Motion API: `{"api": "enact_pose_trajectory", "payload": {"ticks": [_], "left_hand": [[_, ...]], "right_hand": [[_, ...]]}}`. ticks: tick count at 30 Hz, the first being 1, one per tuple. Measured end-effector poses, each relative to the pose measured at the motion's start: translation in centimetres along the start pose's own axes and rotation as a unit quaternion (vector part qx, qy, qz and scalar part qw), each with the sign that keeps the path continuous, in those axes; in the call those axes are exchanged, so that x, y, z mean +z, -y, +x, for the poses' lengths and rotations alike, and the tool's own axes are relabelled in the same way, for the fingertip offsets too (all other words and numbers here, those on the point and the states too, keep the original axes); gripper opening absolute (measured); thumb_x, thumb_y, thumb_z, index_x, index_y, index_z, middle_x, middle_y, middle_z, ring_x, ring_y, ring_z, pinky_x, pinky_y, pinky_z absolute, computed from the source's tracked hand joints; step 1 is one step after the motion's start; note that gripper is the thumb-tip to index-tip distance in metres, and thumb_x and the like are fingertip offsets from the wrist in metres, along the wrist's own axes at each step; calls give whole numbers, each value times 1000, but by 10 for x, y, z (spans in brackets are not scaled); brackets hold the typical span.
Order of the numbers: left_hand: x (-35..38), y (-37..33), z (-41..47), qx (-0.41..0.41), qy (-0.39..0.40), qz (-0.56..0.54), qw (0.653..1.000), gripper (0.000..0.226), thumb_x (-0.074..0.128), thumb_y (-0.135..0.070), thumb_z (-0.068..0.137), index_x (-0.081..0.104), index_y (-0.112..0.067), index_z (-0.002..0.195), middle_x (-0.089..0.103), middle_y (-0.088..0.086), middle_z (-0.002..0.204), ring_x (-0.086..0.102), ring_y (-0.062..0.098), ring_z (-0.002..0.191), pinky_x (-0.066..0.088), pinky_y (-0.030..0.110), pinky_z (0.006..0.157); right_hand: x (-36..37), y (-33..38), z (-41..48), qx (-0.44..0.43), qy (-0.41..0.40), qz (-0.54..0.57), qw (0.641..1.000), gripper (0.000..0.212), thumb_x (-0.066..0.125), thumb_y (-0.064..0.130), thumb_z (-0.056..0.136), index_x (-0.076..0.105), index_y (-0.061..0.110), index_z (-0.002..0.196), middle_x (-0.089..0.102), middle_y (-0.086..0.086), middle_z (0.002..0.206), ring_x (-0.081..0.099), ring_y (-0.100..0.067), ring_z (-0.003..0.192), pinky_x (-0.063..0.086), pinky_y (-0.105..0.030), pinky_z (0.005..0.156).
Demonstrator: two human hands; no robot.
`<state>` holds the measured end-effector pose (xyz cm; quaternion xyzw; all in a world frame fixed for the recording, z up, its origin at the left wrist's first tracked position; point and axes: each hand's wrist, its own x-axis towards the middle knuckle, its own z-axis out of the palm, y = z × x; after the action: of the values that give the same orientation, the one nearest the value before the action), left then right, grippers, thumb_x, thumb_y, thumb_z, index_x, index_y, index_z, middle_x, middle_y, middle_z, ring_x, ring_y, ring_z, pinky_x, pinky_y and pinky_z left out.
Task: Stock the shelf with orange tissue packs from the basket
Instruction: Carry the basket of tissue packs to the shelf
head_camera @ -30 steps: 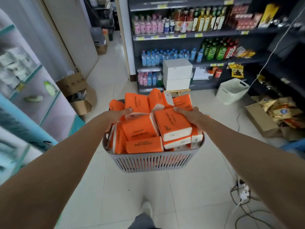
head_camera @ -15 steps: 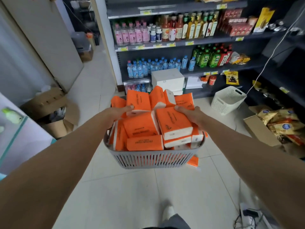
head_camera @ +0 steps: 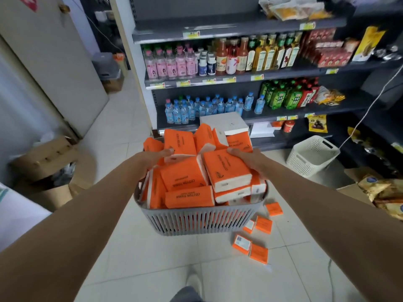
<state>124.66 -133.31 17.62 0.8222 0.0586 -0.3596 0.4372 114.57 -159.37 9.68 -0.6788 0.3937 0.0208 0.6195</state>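
Observation:
A grey slatted basket (head_camera: 200, 221) heaped with several orange tissue packs (head_camera: 184, 176) hangs in front of me above the tiled floor. My left hand (head_camera: 156, 156) grips its far left side, the thumb lying on a pack. My right hand (head_camera: 247, 159) grips the far right side, thumb on the top pack (head_camera: 226, 167). The fingers of both hands are hidden behind the packs and rim. Several small orange packs (head_camera: 258, 253) lie on the floor below and right of the basket. The dark grey shelf unit (head_camera: 239, 31) stands ahead.
Bottled drinks (head_camera: 237, 55) and water bottles (head_camera: 202, 107) fill the middle shelves. White boxes (head_camera: 224, 125) sit low by the shelf. An empty white basket (head_camera: 311, 155) stands on the floor at right. Cardboard boxes lie at left (head_camera: 50, 171) and right (head_camera: 353, 184).
I have carried the basket closer to the shelf and turned right. Small orange packs on the floor came into view under the basket's right side. Both hands keep the same hold.

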Motion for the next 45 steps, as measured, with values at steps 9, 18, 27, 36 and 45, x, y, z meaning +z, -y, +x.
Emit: {"api": "enact_pose_trajectory", "payload": {"ticks": [9,18,27,36,45], "left_hand": [[4,-104,99,34,36,8,999,70,60,-49,84,38,-11,138,43,16,143,42,36,130,35,45,107],[21,-185,187,12,6,-27,1000,70,62,-48,83,41,-8,136,45,17,141,45,36,127,39,44,98],[5,-264,285,-4,10,-19,1000,74,63,-52,81,40,-8,136,47,18,137,48,37,124,41,43,93],[18,-333,375,12,62,-10,998,76,60,-52,83,35,-9,141,38,14,148,37,32,136,29,46,112],[74,-371,437,-26,52,-41,997,68,64,-50,81,47,-7,132,51,15,136,50,35,124,42,40,90]], "right_hand": [[-21,69,98,16,-38,3,999,137,81,74,28,26,20,140,57,-10,128,61,-32,109,50,-52,95],[-47,142,207,1,-26,-7,1000,101,77,52,69,20,12,143,51,-13,133,56,-34,116,48,-47,98],[-46,211,309,20,-28,-46,998,107,73,58,69,14,15,147,47,-13,138,53,-35,120,46,-44,98],[-71,248,390,49,-66,-55,995,118,76,68,54,17,23,146,47,-12,138,54,-36,118,44,-54,101],[-120,263,471,49,-50,-61,996,101,78,57,63,25,17,140,50,-13,133,56,-34,115,46,-52,100]]}}
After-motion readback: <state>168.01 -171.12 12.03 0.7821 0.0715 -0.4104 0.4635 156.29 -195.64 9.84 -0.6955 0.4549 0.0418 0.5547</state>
